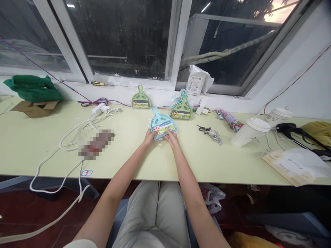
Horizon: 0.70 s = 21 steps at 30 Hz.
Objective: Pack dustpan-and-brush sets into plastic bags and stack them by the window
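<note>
Both my hands grip a light blue mini dustpan and brush set (161, 123) in clear wrapping, just above or on the table's middle. My left hand (149, 136) is closed on its lower left edge, and my right hand (171, 137) on its lower right edge. Beyond it to the right, a stack of wrapped dustpan sets (181, 109) leans at the wall, a green one in front and blue edges behind. A single green dustpan set (140, 98) stands against the wall to the left of that stack.
White cables (62, 141) and a pixelated object (97, 143) lie on the left of the table (212, 165). A bunch of keys (214, 135), a folded umbrella (230, 120), paper cups (250, 131) and a paper bag (297, 165) are on the right. A cardboard box (36, 108) sits far left.
</note>
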Motion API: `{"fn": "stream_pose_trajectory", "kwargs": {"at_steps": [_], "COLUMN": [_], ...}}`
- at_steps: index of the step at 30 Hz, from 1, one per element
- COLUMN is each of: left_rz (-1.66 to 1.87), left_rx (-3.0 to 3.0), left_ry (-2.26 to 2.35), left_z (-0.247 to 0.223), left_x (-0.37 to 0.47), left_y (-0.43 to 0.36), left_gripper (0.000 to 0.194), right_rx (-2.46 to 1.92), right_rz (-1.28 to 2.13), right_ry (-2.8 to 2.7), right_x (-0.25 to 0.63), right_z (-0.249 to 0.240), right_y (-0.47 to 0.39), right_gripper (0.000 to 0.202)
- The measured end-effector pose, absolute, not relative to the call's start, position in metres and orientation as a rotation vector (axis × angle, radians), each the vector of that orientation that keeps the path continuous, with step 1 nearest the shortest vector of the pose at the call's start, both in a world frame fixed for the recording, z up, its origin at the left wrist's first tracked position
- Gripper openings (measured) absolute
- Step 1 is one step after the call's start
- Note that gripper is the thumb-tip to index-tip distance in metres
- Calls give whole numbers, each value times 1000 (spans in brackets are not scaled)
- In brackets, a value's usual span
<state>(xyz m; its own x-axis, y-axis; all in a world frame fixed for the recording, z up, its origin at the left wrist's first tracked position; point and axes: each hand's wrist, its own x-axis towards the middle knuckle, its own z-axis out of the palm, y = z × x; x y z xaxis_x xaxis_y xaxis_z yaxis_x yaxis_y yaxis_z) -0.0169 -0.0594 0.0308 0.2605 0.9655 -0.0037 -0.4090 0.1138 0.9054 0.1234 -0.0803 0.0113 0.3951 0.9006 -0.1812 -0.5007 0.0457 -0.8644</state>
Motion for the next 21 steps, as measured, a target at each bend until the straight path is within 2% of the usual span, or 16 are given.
{"fn": "stream_pose_trajectory", "kwargs": {"at_steps": [3, 7, 9, 11, 12, 15, 21], "left_rz": [1078, 993, 1009, 987, 954, 852, 718], "left_rx": [918, 871, 851, 847, 850, 858, 863], "left_ry": [766, 829, 859, 856, 852, 874, 866], "left_z": [33, 33, 31, 29, 28, 31, 42], "left_x": [-26, -45, -56, -66, -71, -80, -86], "left_y": [-54, -45, -39, -35, -33, -33, -38], "left_gripper": [70, 71, 65, 56, 52, 46, 48], "right_rx": [-1256, -1435, -1403, -1364, -1348, -1312, -1261], "right_rz": [1133, 632, 399, 309, 309, 361, 464], "right_ry": [-563, -813, -1051, -1310, -1417, -1553, -1457], "right_x": [135, 146, 148, 147, 147, 146, 152], "right_z": [15, 27, 32, 35, 36, 32, 21], "right_y": [-85, -105, -115, -119, -119, -113, -105], "right_gripper": [15, 8, 29, 49, 53, 42, 14]}}
